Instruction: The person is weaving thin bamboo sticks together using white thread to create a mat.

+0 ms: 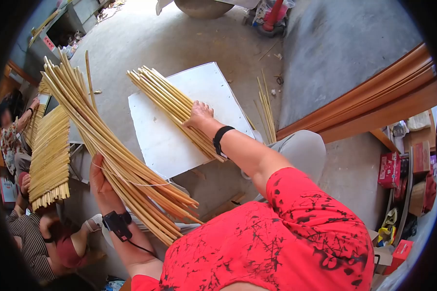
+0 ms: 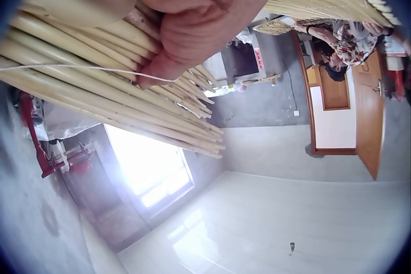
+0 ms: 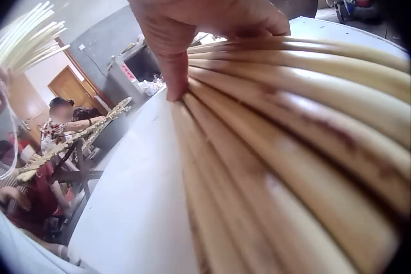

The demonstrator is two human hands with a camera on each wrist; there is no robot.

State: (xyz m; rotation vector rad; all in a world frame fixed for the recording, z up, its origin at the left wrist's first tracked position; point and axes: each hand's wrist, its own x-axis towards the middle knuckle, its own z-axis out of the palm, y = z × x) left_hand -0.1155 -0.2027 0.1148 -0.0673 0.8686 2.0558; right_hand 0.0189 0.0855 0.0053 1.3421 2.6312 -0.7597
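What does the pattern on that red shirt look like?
The shirt has black splotches and thin branching lines; the head view shows it best.

A hand could pass over the bare strips of the table [image 1: 153, 136] on either side of the laid sticks [image 1: 162, 97], and over the floor [image 1: 179, 43] beyond its far edge. The right hand [image 1: 200, 115] and its forearm blocked the way in from the right across the laid sticks' near part; their far ends were open from above. On the left, the tied bundle [image 1: 107, 140] slanted past the table's near left corner, a long barrier with the left hand [image 1: 99, 179] under it. Right of the table, upright loose sticks [image 1: 267, 111], a knee [image 1: 303, 148] and the brown wooden boards [image 1: 364, 106] narrowed the passage.
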